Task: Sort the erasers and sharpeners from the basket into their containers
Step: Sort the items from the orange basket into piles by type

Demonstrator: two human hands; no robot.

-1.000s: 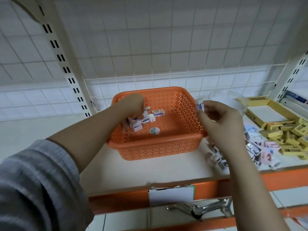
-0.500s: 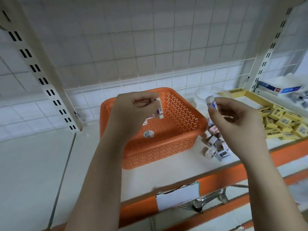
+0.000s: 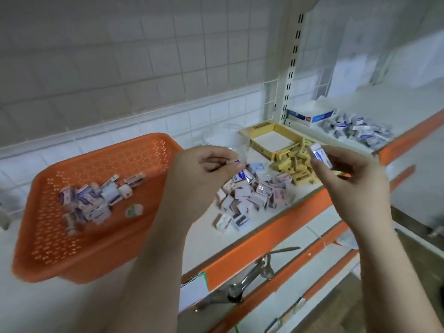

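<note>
Right hand (image 3: pixel 348 186) pinches a white-and-blue eraser (image 3: pixel 320 155) above the shelf's orange front edge (image 3: pixel 276 234). Left hand (image 3: pixel 201 174) curls round a small packet, right of the orange basket (image 3: pixel 79 248) holding more packets.

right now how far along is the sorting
Partly done: piles already lie on the shelf, beside the yellow box. In hand: the right hand holds an eraser, the left hand pinches another small piece. Left: a cluster in the orange basket.
</note>
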